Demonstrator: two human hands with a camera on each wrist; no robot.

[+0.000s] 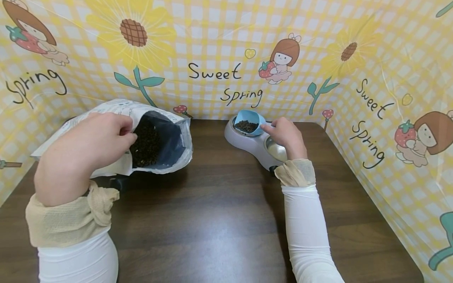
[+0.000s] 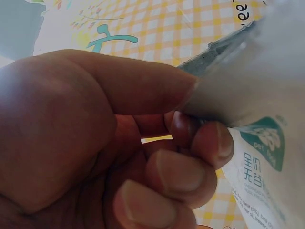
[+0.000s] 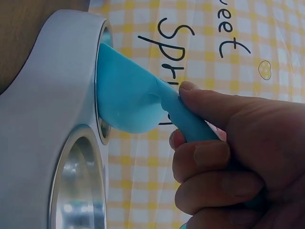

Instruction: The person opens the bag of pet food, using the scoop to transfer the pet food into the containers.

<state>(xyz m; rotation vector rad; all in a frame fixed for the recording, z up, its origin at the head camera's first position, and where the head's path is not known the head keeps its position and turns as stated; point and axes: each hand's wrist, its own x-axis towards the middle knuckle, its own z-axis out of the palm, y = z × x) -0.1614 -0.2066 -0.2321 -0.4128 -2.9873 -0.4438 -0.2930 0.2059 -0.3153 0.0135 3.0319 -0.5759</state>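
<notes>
My right hand (image 1: 286, 135) grips the handle of a light blue scoop (image 3: 126, 90), fingers curled round it. Brown kibble (image 1: 246, 126) lies in the scoop, which is tilted over the left bowl of a pale double pet bowl (image 1: 235, 138); its front lip dips inside that bowl's steel rim. The right steel bowl (image 3: 78, 191) shows bare metal. With thumb and fingers my left hand (image 1: 90, 143) pinches the edge of a white pet food bag (image 2: 267, 186). The bag's mouth gapes toward the right, showing its silvery lining and dark kibble (image 1: 146, 145) inside.
A brown wood-grain table (image 1: 212, 220) carries the bag at left and the bowls at the back right. Behind and along the sides hangs a yellow checked cloth (image 1: 209, 43) printed with sunflowers and lettering. Something small and dark (image 1: 118, 184) shows beneath the bag.
</notes>
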